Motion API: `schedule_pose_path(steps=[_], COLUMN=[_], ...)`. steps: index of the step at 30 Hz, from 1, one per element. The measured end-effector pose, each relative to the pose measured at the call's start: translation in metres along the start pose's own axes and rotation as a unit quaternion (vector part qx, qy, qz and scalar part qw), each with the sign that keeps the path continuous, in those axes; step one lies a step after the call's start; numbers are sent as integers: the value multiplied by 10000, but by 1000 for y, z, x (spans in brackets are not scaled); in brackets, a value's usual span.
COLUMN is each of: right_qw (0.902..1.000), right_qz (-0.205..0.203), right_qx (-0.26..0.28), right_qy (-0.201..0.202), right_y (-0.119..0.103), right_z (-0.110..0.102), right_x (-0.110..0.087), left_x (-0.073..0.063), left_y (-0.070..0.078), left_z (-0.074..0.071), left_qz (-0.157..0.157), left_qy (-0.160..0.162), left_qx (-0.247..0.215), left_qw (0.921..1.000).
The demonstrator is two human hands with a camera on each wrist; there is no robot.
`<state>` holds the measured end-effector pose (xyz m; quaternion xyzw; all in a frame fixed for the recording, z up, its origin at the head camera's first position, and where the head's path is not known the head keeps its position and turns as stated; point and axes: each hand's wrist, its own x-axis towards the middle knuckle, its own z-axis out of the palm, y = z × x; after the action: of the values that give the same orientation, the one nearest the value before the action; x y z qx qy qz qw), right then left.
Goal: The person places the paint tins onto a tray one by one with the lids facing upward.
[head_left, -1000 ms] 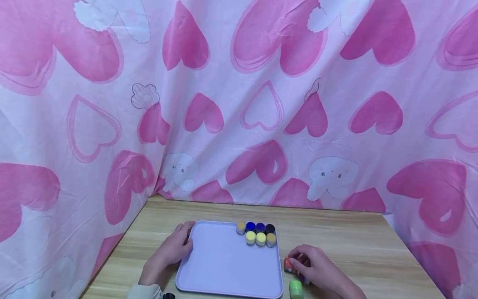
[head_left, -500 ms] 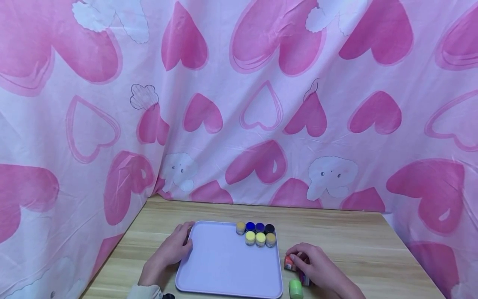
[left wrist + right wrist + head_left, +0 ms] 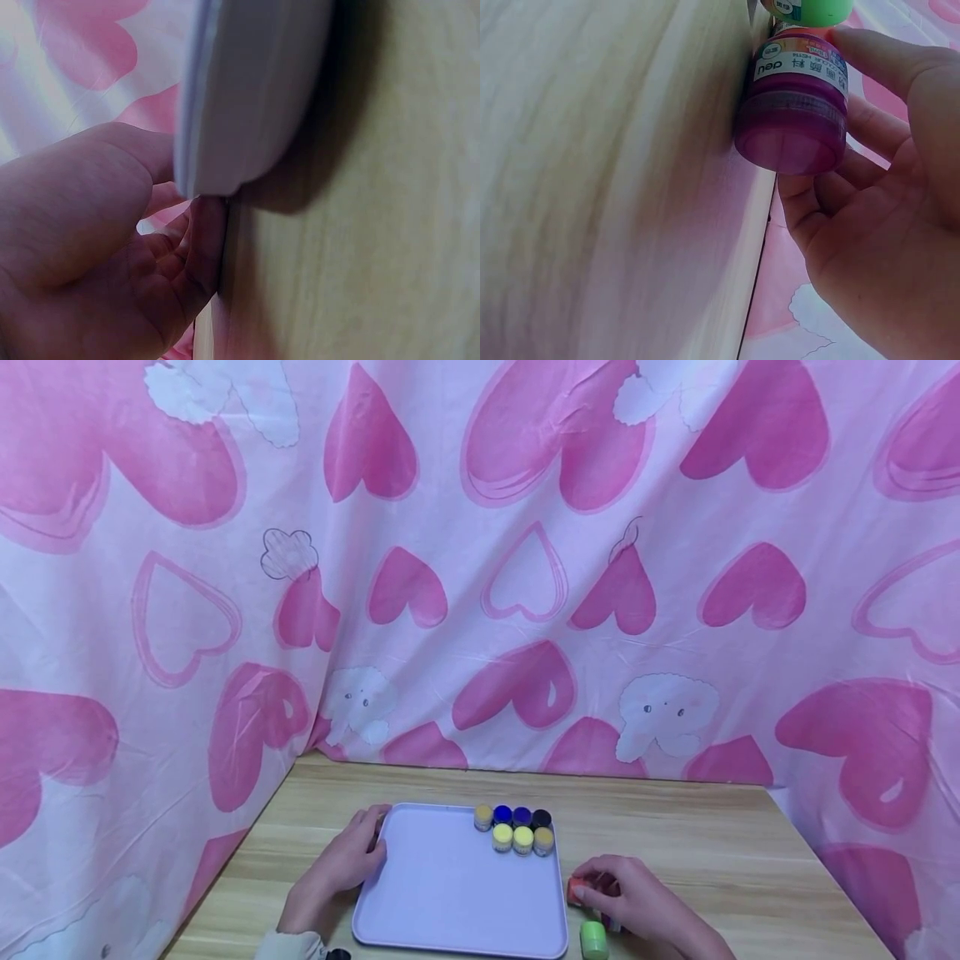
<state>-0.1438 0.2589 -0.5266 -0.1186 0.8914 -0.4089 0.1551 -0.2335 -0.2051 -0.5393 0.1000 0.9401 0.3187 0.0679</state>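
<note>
My left hand (image 3: 347,853) grips the left edge of a pale lavender tray (image 3: 450,893), thumb at the rim and fingers curled by its side; the left wrist view shows the tray edge (image 3: 247,90) close up. Right of the tray, my right hand (image 3: 633,893) pinches an orange-red paint jar (image 3: 575,891) between thumb and fingers. A purple paint jar (image 3: 795,112) lies on its side beside that hand, largely hidden in the head view. A green paint jar (image 3: 594,939) lies nearer the front. In the right wrist view the orange-red jar is mostly hidden behind the purple one.
Several paint jars stand in two rows at the tray's far right corner, among them a blue one (image 3: 502,815), a black one (image 3: 541,819) and a yellow one (image 3: 502,837). A dark round object (image 3: 339,954) shows beside the left sleeve. Heart-patterned cloth (image 3: 517,693) borders the wooden table (image 3: 690,827).
The orange-red jar has shifted slightly left, toward the tray, and my right thumb and fingers have closed in on it. My left hand and the tray stay as they were.
</note>
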Motion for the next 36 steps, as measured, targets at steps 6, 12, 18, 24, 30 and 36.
schedule_pose_path(steps=[6, 12, 18, 24, 30, 36], right_qw=[9998, 9986, 9977, 9979, 9962, 9934], right_qz=[170, 381, 435, 190, -10, 56], right_qx=[-56, -95, 166, 277, 283, 69], right_qy=[132, 363, 492, 551, 829, 1145], right_y=[-4, -6, -7, -11, -14, -18], right_z=[0, -3, -4, -3, -2, -2], right_x=[1, 3, 6, 7, 10, 13], left_x=[0, 0, 0, 0, 0, -1], left_y=[-1, -1, 0, -1, -2, -1], left_z=[0, 0, 0, 1, 2, 2], left_qz=[-1, -29, -38, -25, -2, 75], left_qy=[1, 0, -16, 4, 41, 83], left_qx=[-46, -69, -53, -45, -37, -54], left_qw=[10000, 10000, 10000, 10000, 10000, 9999])
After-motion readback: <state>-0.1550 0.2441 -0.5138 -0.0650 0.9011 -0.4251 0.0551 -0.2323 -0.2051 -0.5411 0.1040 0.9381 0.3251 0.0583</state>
